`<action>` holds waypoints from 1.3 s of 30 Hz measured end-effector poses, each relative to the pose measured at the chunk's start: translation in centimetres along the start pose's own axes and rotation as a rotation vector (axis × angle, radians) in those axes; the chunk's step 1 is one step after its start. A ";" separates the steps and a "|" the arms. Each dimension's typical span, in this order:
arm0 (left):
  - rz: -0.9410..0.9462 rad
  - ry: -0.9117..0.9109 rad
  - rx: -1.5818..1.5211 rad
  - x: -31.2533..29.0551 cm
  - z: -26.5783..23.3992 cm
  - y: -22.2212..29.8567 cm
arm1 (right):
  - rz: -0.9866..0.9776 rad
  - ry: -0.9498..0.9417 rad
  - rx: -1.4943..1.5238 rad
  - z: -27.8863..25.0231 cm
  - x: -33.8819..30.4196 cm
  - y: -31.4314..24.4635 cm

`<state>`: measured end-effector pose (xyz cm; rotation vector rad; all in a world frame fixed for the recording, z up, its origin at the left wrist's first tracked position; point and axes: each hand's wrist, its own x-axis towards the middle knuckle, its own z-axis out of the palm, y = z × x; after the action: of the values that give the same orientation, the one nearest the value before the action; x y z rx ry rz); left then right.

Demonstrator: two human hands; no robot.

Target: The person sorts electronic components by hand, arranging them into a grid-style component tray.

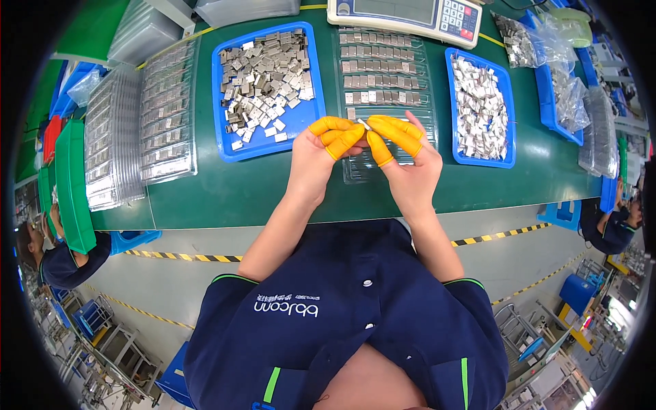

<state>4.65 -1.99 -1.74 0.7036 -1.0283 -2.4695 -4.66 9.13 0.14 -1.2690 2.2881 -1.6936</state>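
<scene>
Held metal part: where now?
Head view, above and slightly right of centre: metal part between fingers of left hand and right hand, over clear tray.

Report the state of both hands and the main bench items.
Left hand: pinching
Right hand: pinching
Yellow finger covers: worn on both hands
Small part: held by both hands
Left blue tray: partly bare
Right blue tray: well filled
Middle clear tray: partly filled
Scale: on or off unclear

Tray between two bins, scale behind
</scene>
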 end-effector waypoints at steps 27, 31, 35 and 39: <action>-0.035 -0.178 0.340 -0.5 -1.2 1.1 | -0.064 -0.238 -0.093 -1.9 1.4 1.3; 0.043 -0.150 0.436 -0.4 -1.2 0.7 | -0.001 -0.128 -0.156 -1.0 0.9 1.6; 0.044 -0.135 0.436 -0.3 -1.1 0.7 | 0.123 -0.041 -0.063 -0.7 0.5 1.8; 0.119 -0.121 0.583 -0.4 -1.1 0.4 | 0.088 -0.018 -0.022 -1.7 1.0 1.5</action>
<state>5.63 -2.66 -1.98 0.6327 -1.8133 -2.1312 -7.00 9.97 0.05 -1.1644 2.3217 -1.6269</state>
